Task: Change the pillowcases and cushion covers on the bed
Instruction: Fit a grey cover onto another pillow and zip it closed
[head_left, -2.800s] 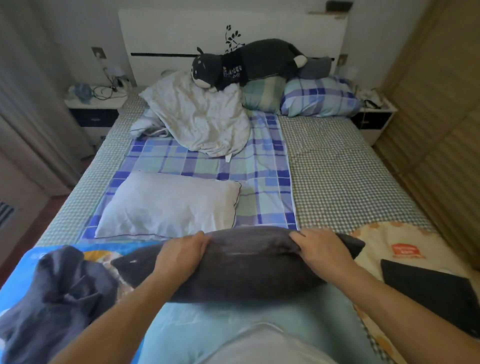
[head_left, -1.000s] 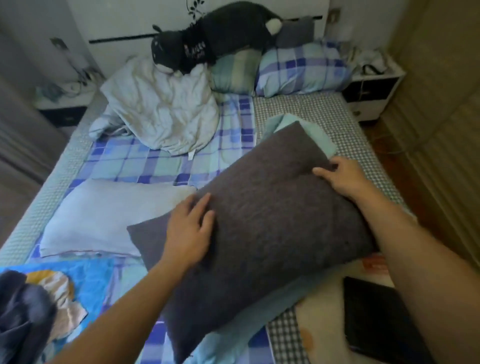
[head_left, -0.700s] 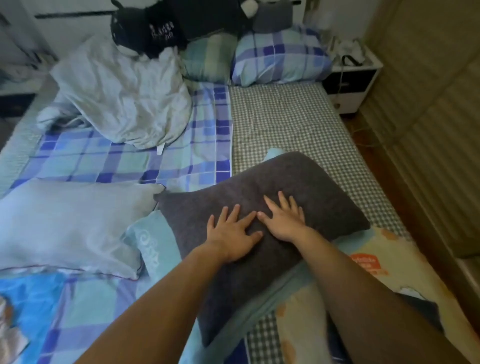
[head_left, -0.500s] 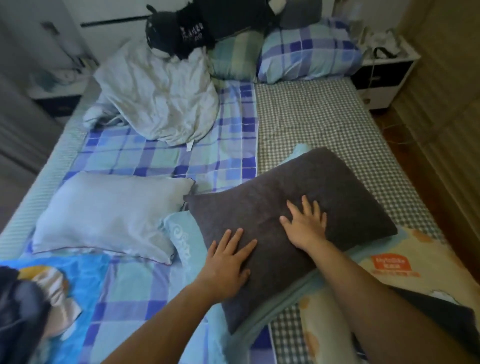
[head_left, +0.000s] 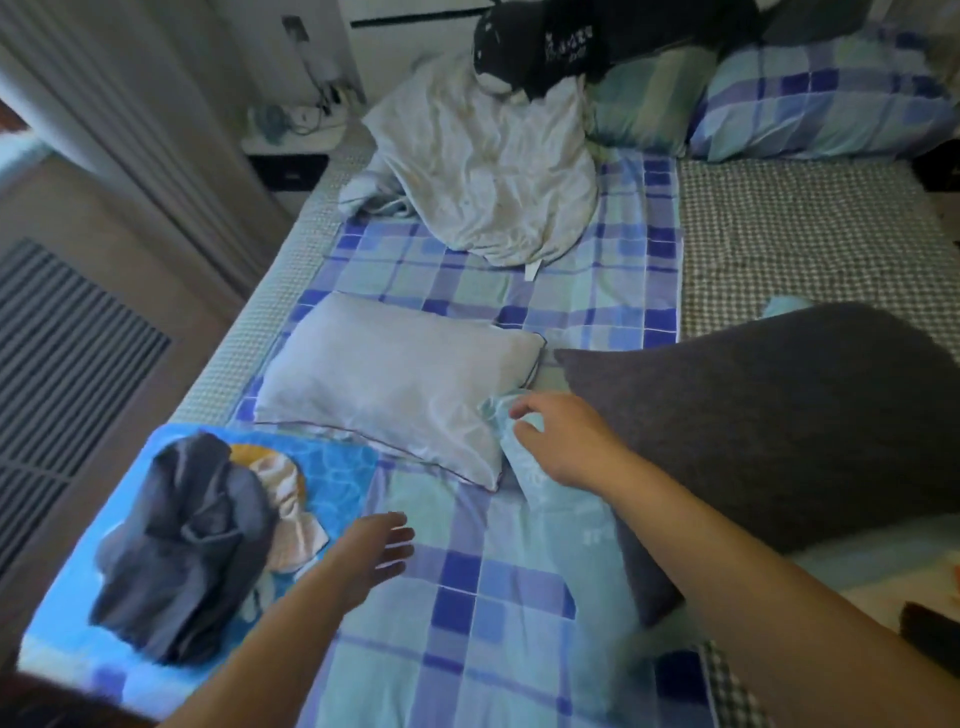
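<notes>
The bed (head_left: 249, 358) fills most of the picture. A blue check sheet (head_left: 519, 597) covers its left and middle part, and a small grey check sheet (head_left: 805, 244) covers the upper right.

The grey pillow (head_left: 779, 426) lies at the right of the frame. It rests on a light blue cover (head_left: 550, 483) that sticks out from under its left edge. The right hand (head_left: 563, 436) is in the middle of the frame, just left of the grey pillow. Its fingers curl round a bunch of the light blue cover and pinch it.

The left hand (head_left: 374, 551) is at the lower middle. It holds nothing. Its fingers are straight and spread, close above the blue check sheet. It looks blurry.

A white pillow (head_left: 395, 389) lies flat in the middle left, touching the light blue cover at its right corner. A dark cloth (head_left: 182, 551) sits in a heap at the lower left, on a bright blue sheet (head_left: 332, 483) with a picture on it.

At the top, a crumpled white pillow (head_left: 493, 171) leans up, with a black soft toy (head_left: 561, 41) resting on it. To its right are a green pillow (head_left: 649, 104) and a blue check pillow (head_left: 831, 98), side by side.
</notes>
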